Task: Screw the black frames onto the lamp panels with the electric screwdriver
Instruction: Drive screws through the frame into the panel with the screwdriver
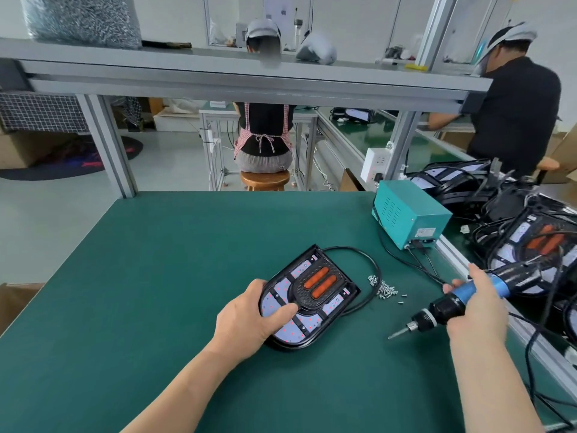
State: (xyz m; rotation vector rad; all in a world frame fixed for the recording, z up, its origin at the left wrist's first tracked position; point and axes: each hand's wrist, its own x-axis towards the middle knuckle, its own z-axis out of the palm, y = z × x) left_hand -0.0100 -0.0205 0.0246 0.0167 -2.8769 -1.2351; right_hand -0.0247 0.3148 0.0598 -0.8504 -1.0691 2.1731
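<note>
the left hand [249, 320] is curling its fingers round the lamp panel [282, 332], black frame [312, 342] seated, on the counter [156, 276]. right of the panel, beyond loose screws [385, 289], the right hand [477, 310] is gripping the electric screwdriver [443, 310], bit clear; driving is apparently not starting yet.

Bright, even indoor light, soft shadows; wide-angle bending at edges, background perhaps slightly blurred.

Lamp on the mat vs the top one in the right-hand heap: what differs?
The mat lamp lies flat and alone on the green mat; the heap lamp sits on other lamps.
The left hand grips the mat lamp's rounded end, thumb on its face; no hand holds the heap lamp.
Shared: black frame, two orange strips, pale panel.
</note>
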